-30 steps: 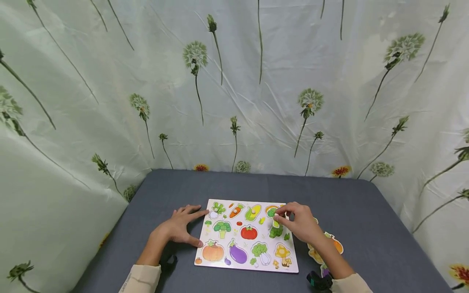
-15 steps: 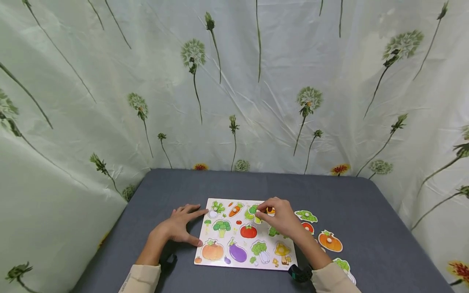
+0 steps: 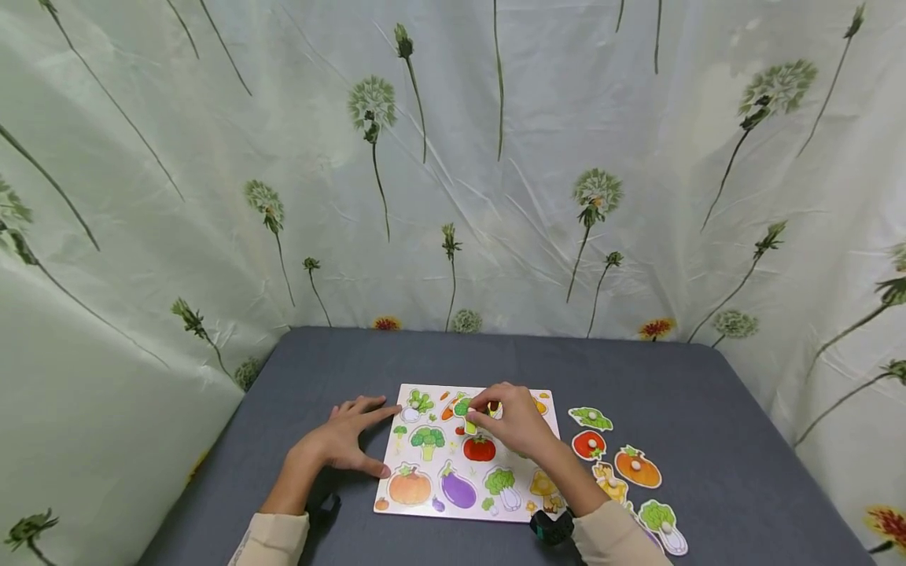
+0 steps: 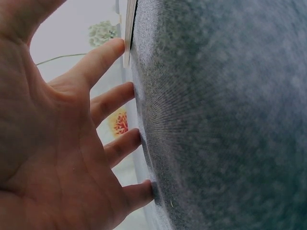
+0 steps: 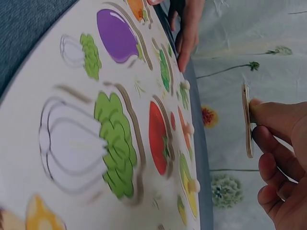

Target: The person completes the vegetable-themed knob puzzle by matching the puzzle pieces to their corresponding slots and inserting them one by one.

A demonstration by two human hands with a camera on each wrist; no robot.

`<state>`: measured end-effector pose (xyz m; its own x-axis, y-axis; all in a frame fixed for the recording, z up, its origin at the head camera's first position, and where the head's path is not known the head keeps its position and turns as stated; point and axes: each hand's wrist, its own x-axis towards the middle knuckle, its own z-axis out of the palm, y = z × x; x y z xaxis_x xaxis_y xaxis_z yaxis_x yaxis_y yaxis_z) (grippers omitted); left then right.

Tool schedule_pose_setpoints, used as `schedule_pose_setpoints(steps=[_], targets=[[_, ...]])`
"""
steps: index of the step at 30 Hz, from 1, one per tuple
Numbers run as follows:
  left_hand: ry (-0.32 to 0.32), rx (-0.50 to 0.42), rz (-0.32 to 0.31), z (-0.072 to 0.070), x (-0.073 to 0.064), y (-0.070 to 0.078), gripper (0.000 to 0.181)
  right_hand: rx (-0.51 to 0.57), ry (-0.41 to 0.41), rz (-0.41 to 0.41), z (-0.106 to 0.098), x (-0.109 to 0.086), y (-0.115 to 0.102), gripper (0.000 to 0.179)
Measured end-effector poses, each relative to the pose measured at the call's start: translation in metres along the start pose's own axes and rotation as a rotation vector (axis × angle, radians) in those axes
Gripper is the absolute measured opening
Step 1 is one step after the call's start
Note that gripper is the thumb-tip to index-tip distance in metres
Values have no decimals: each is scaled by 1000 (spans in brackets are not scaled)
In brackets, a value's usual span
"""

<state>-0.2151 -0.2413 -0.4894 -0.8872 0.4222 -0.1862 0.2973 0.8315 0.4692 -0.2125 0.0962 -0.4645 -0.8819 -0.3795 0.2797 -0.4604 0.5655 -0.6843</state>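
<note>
My right hand [image 3: 513, 420] pinches a flat broccoli puzzle piece [image 3: 463, 409] above the upper part of the white vegetable puzzle board [image 3: 467, 512]. In the right wrist view that broccoli piece [image 5: 247, 124] appears edge-on, off the board, between thumb and fingers. My left hand [image 3: 347, 438] has its fingers spread, thumb and index finger touching the board's left edge. The left wrist view has the index fingertip against the board's edge [image 4: 129, 38], the other fingertips at the tablecloth. Knobs stand on the turnip [image 3: 416, 405], the carrot [image 5: 186, 132] and the corn [image 5: 188, 187].
Loose knobbed pieces lie right of the board: a pea pod [image 3: 591, 417], a tomato [image 3: 589, 445], a pumpkin [image 3: 638, 467], a mushroom [image 3: 605, 475], a bok choy [image 3: 661, 523] and a partly hidden purple piece. A dark grey cloth [image 3: 340, 362] covers the table; a dandelion-print curtain [image 3: 495, 196] hangs behind.
My right hand has carried the broccoli piece leftward across the board's upper part, from its right side to near the carrot. The loose pieces came into view. My left hand has stayed still.
</note>
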Motion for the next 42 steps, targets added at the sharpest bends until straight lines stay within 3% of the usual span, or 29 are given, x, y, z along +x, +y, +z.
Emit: schedule_pose_setpoints(steps=[7, 24, 42], targets=[[12, 3, 24, -5, 3, 2, 107, 20, -6, 0, 9, 9, -5, 4], [-5, 21, 6, -3, 0, 2, 106, 43, -63, -23, 45, 13, -12, 6], [-6, 17, 7, -3, 0, 2, 107, -34, -147, 19, 70, 21, -14, 4]])
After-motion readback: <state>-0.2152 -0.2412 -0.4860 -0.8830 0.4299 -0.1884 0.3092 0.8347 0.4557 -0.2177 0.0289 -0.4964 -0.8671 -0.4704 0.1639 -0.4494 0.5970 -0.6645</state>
